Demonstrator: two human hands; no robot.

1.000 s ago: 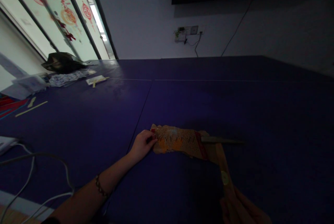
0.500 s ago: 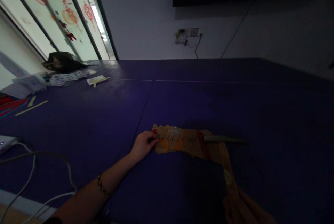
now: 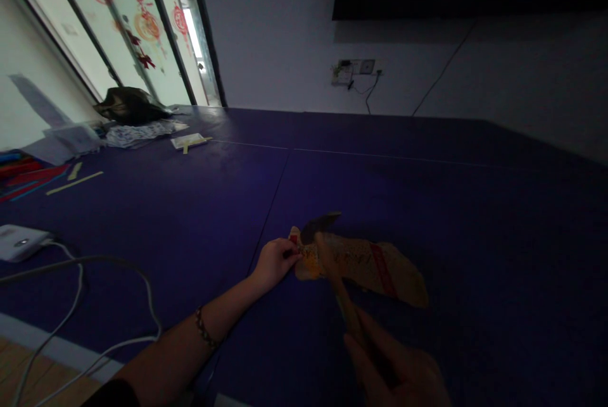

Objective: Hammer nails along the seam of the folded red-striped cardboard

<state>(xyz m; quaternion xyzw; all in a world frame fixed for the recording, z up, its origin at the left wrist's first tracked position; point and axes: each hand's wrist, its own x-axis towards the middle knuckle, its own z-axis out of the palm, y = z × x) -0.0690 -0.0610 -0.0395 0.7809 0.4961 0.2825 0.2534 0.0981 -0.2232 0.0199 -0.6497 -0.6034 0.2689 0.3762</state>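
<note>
A flat, brown, sole-shaped piece [image 3: 406, 279] lies on the purple table [image 3: 199, 217], with a red band across its right part, orange patches and rows of small dark marks. At its left end, my left hand [image 3: 273, 262] rests with thumb and forefinger pinched together. Whatever is between those fingertips is too small and dark to make out. My right hand [image 3: 392, 363] grips the wooden handle of a hammer [image 3: 335, 271]. The dark hammer head is over the left part of the piece, just right of my left fingertips; whether it touches is unclear.
A white box [image 3: 21, 242] with cables stands at the left edge. Farther back lie red and blue strips [image 3: 35, 180], yellowish strips [image 3: 75, 183], papers [image 3: 135, 133] and a dark bag [image 3: 128, 105]. A wall socket [image 3: 356, 68] sits beyond the table.
The hammer has swung left, from the piece's right end to beside my left fingertips. My left hand keeps its pinch at the left end. The whole view has shifted slightly.
</note>
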